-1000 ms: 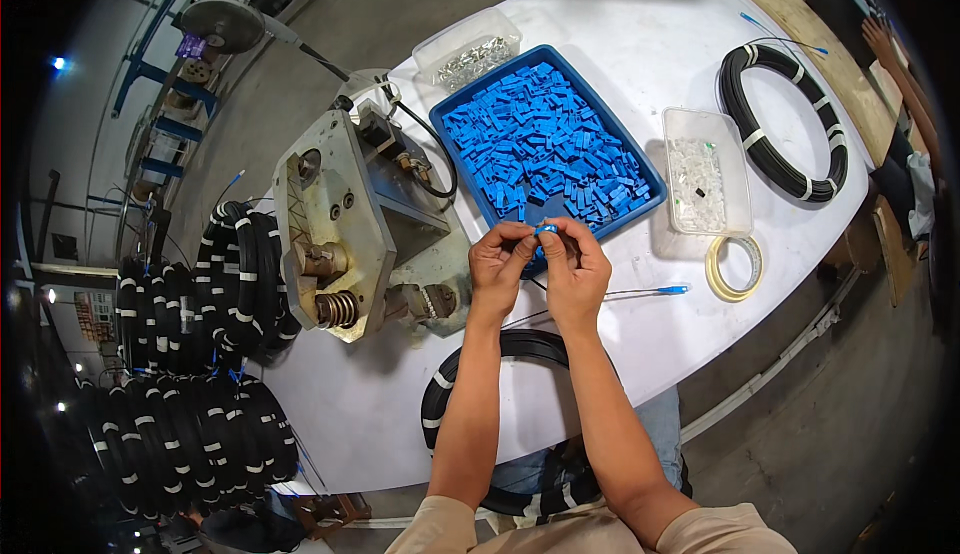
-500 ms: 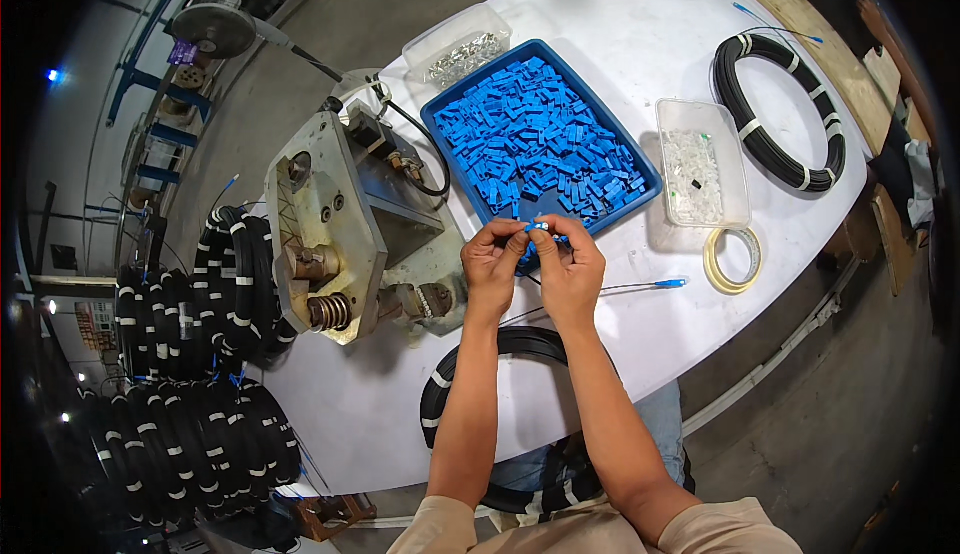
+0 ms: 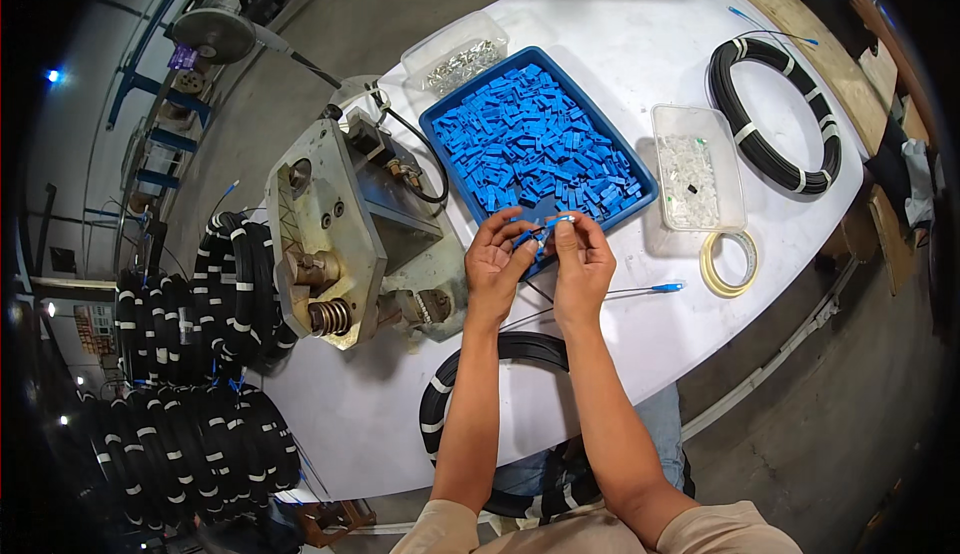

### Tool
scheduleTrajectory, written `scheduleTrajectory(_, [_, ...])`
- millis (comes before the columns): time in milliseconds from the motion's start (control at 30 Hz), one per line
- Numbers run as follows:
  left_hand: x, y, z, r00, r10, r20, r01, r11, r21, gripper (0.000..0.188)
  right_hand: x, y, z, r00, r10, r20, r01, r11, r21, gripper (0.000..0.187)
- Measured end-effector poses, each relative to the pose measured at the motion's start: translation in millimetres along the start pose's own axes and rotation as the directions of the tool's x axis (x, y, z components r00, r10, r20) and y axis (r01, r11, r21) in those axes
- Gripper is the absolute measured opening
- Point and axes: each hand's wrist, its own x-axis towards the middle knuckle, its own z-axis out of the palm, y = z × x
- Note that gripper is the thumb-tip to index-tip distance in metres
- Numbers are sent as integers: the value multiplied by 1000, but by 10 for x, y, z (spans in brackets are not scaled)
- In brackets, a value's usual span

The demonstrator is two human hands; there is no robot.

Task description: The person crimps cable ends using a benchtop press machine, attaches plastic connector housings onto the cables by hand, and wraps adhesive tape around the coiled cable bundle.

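Over the near edge of a blue tray (image 3: 648, 186) full of small blue connector housings, my two hands work close together. My right hand (image 3: 582, 272) pinches a small blue connector (image 3: 558, 220) with a pale end between thumb and fingers. Beside it, my left hand (image 3: 492, 272) holds another small blue piece (image 3: 522, 239) at its thumb and fingertips, the other fingers loosely curled. A thin black cable runs from beneath the hands, and a blue-tipped cable end (image 3: 667, 288) lies to the right. Below my forearms, a black cable coil (image 3: 436, 406) overhangs the table's near edge.
Left of the tray stands a metal press (image 3: 335, 219). A clear box (image 3: 458, 54) of metal parts sits behind it. To the right are a clear box of translucent parts (image 3: 690, 179), a tape roll (image 3: 729, 264) and another cable coil (image 3: 748, 132). Many coils (image 3: 190, 444) hang at left.
The fingertips have moved slightly apart, and my left fingers have loosened. The small blue pieces between my hands now show more plainly. The view has shifted a little.
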Motion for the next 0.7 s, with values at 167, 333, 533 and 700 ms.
scheduleTrajectory(167, [-24,-62,-82,1000,-15,-22,19,987,161,20,43,-26,-5,999,8,-53,0,990,141,22])
scheduleTrajectory(333, [-33,-65,-48,998,-3,-70,17,980,198,14,46,-2,-14,1000,16,-11,-15,998,69,21])
scheduleTrajectory(533, [-32,-110,-20,992,99,-79,-82,976,202,15,52,-16,-6,996,91,-4,-91,996,23,18])
scheduleTrajectory(700, [-41,-140,-33,990,120,-69,-99,963,250,16,60,-2,-13,993,117,-9,-116,990,76,15])
